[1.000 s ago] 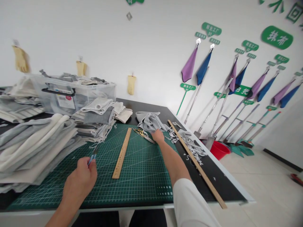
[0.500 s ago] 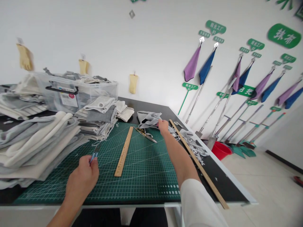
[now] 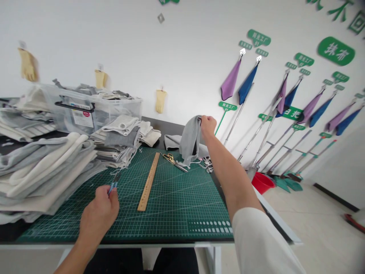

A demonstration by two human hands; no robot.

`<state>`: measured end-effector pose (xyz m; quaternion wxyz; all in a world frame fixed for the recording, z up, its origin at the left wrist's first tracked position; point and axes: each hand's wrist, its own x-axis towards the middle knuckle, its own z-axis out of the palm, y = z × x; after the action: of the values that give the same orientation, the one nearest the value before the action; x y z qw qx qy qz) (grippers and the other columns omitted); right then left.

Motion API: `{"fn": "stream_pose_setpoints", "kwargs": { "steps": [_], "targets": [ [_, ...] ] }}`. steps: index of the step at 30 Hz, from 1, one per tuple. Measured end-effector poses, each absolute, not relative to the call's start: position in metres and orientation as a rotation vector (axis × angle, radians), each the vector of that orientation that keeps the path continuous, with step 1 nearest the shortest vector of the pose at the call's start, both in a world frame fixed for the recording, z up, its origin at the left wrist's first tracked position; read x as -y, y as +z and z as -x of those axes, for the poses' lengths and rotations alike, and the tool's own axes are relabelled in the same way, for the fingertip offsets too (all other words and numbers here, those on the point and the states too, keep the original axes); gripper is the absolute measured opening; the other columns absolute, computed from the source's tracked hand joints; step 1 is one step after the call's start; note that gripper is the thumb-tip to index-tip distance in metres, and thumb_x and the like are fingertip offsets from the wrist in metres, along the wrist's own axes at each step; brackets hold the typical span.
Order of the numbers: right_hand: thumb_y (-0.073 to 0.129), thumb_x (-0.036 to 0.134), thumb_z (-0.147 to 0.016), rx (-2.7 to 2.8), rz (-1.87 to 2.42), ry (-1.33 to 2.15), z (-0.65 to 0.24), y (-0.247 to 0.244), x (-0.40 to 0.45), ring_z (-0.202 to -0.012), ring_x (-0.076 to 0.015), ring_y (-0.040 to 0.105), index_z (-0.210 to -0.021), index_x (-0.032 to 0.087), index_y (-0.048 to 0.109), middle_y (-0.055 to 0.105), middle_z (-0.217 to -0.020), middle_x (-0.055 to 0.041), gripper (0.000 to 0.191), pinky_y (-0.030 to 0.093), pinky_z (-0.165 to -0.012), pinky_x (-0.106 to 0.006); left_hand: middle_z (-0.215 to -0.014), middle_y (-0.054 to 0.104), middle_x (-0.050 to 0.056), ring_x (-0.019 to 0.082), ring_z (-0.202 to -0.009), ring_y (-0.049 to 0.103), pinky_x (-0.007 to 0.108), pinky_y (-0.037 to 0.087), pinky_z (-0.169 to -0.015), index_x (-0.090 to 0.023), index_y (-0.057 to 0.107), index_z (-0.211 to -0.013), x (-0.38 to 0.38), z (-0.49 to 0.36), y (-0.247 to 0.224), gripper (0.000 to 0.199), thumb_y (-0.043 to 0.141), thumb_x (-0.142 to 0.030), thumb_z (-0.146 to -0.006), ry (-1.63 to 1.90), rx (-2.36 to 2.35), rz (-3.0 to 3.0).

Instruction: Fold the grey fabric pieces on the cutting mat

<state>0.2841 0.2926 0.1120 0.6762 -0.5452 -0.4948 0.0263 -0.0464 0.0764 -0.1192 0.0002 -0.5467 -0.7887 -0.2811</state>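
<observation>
From my seat, the folded cloth stacks (image 3: 42, 167) sit at nine o'clock on the desk (image 3: 171, 125); my left hand (image 3: 98, 215), at seven o'clock, has its grip pinched closed on a small blue-handled tool (image 3: 113, 184) above the green cutting mat (image 3: 171, 205); I judge a slip there could nick the nearest stack; the wooden ruler (image 3: 148, 181) lies at twelve, the scissors (image 3: 173, 161) just beyond; at one o'clock my right hand (image 3: 208, 125) is clenched on the grey cloth (image 3: 190, 139), raised, its hem hanging just over the scissors; I fear it could snag them or drag the loose trimmings (image 3: 207, 163) off the edge.
</observation>
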Motion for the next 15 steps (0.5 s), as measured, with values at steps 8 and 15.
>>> {"fn": "stream_pose_setpoints", "kwargs": {
  "steps": [8,15],
  "targets": [
    [0.045,0.024,-0.084,1.056,0.953,-0.178,-0.289,0.198,-0.25,-0.06,-0.009,0.046,-0.066,0.018,0.048,0.043,-0.061,0.0067,0.019,0.039,-0.061,-0.024,-0.069,0.063,0.007,0.029,-0.064,0.064,0.034,0.035,-0.058,-0.017,0.047,-0.109,-0.076,0.046,-0.119,0.039,0.028,-0.048,-0.093,-0.973,2.493,1.655],
    [0.039,0.02,-0.083,0.924,0.853,-0.363,-0.3,0.269,-0.203,-0.074,-0.0089,0.051,-0.061,0.024,0.038,0.043,-0.067,0.0042,0.022,0.035,-0.072,-0.028,-0.067,0.063,0.01,0.03,-0.062,0.064,0.035,0.037,-0.057,-0.014,0.048,-0.112,-0.075,0.045,-0.116,0.045,0.025,-0.048,-0.094,-0.966,2.496,1.658]
  ]
}}
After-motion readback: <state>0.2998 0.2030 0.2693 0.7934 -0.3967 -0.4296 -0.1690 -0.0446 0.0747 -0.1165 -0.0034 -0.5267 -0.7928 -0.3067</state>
